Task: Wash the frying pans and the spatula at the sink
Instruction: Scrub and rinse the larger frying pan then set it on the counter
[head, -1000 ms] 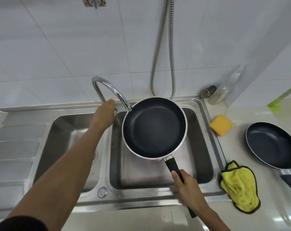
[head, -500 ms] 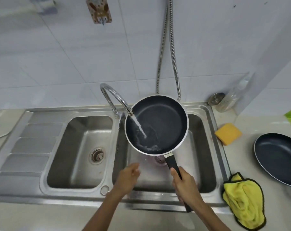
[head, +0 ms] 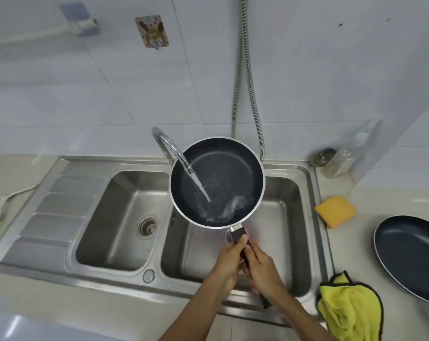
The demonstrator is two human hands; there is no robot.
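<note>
A dark non-stick frying pan [head: 230,168] with a silver rim hangs over the right basin of the steel sink [head: 304,173]. Water runs from the curved tap [head: 170,151] into it and pools at the near side. Both hands grip its black handle: my left hand [head: 229,263] on the left side, my right hand [head: 262,269] on the right. A second dark frying pan [head: 410,257] lies on the counter at the far right, cut by the frame edge. No spatula is in view.
A yellow sponge [head: 335,211] lies on the counter right of the sink, and a yellow cloth [head: 348,311] sits near the front right corner. A clear bottle [head: 348,153] and a metal strainer [head: 321,156] stand by the wall. Left basin [head: 124,217] holds nothing; a shower hose [head: 247,82] hangs behind.
My left hand left the tap after the water began running and came back to the pan handle, joining my right hand. Water has gathered in the pan.
</note>
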